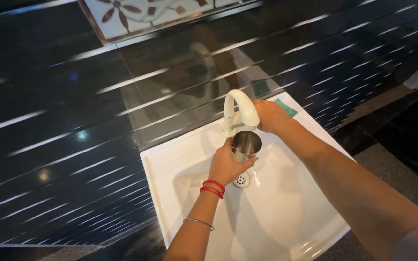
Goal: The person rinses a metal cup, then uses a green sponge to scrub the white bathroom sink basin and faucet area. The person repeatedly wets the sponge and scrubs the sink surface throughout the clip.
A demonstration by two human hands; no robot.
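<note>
1. The left hand [226, 164] wraps its fingers around a steel cup [246, 145], upright over the sink [170, 164] drain [241, 180], just under the tap [240, 110] spout.
2. The right hand [269, 116] rests behind the tap; its fingers are hidden, so I cannot tell their state.
</note>
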